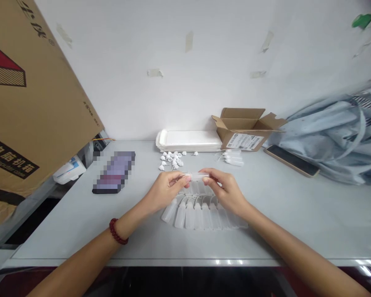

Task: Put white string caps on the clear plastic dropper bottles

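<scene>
My left hand (165,190) and my right hand (225,189) are both pinched on one small clear plastic bottle (197,176), held sideways between them above the table. Directly below lies a row of several similar small bottles (200,213) side by side. Further back sits a scatter of small white caps (172,160), and a few more bottles (233,157) lie beside a cardboard box. A red bead bracelet (116,232) is on my left wrist.
A stack of white trays (188,141) rests against the wall, beside an open cardboard box (245,128). A dark phone (113,171) lies left, another flat device (292,161) right, with bluish cloth (336,136) behind. A big carton (27,99) leans at left.
</scene>
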`<control>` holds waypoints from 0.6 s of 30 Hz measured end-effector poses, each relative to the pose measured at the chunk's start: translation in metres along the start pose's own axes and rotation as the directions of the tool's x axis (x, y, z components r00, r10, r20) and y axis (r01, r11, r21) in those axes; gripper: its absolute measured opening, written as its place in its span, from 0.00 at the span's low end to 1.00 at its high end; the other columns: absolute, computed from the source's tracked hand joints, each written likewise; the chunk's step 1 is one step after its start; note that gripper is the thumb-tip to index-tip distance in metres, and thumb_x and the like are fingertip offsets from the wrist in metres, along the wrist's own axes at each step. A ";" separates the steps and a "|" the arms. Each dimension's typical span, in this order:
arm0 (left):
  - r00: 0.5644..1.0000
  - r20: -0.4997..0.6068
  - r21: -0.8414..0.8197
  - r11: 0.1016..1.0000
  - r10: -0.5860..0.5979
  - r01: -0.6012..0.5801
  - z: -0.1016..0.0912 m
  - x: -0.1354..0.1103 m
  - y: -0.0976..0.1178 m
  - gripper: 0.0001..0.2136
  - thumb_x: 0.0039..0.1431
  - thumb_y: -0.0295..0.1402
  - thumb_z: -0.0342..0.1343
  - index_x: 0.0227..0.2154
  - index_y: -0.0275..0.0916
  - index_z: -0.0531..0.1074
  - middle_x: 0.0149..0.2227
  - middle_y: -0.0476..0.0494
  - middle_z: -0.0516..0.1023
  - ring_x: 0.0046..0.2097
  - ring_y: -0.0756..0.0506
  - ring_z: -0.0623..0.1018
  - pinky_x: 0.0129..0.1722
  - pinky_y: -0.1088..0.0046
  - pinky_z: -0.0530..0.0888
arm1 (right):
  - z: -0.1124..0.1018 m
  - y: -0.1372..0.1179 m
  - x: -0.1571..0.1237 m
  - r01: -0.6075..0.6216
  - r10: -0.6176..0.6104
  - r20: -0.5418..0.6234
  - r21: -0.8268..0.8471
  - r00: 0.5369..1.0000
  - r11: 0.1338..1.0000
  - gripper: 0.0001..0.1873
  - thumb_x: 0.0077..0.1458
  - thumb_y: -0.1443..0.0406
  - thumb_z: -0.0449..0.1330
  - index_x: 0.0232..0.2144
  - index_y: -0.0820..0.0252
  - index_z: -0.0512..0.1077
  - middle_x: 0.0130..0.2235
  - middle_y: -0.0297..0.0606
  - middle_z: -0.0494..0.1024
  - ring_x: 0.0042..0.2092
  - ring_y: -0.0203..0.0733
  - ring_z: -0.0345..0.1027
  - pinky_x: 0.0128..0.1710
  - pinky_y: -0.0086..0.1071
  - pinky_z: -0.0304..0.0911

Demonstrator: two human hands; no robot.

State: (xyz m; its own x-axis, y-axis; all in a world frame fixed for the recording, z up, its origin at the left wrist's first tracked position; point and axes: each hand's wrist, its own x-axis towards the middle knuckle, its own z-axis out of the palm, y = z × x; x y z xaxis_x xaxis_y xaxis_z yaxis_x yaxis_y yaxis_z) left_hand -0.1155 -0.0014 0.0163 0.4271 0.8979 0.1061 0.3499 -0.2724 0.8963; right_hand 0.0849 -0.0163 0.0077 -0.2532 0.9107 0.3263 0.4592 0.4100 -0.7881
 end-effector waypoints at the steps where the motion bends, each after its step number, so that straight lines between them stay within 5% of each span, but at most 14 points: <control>1: 1.000 -0.004 0.024 1.000 0.018 -0.018 -0.001 0.000 0.000 0.15 0.61 0.40 0.49 0.29 0.35 0.73 0.28 0.48 0.74 0.30 0.50 0.70 0.30 0.75 0.66 | 0.000 0.000 0.000 -0.019 0.019 0.007 0.022 1.000 1.000 0.13 0.60 0.61 0.50 0.37 0.62 0.71 0.27 0.33 0.70 0.28 0.36 0.61 0.30 0.29 0.56; 11: 0.970 -0.021 0.270 0.935 0.243 -0.228 -0.001 -0.003 0.000 0.10 0.61 0.35 0.49 0.31 0.35 0.73 0.28 0.47 0.72 0.31 0.49 0.69 0.33 0.73 0.65 | -0.001 0.003 0.004 -0.245 0.209 0.145 0.316 0.967 0.916 0.16 0.57 0.57 0.52 0.23 0.61 0.65 0.22 0.30 0.60 0.26 0.34 0.55 0.28 0.30 0.55; 18: 1.000 0.018 0.026 1.000 0.009 -0.009 -0.002 -0.002 0.004 0.15 0.61 0.41 0.47 0.30 0.36 0.73 0.30 0.47 0.75 0.30 0.50 0.71 0.31 0.75 0.68 | 0.000 -0.002 0.003 -0.213 0.195 0.091 0.308 0.977 0.927 0.15 0.57 0.57 0.52 0.38 0.62 0.72 0.29 0.35 0.71 0.26 0.34 0.58 0.27 0.30 0.58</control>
State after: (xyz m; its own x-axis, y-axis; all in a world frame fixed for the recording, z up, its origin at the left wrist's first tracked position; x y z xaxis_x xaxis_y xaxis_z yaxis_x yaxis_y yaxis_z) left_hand -0.1168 -0.0031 0.0208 0.4449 0.8893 0.1062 0.3674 -0.2894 0.8839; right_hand 0.0830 -0.0147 0.0100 -0.2349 0.9648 0.1179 0.2174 0.1704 -0.9611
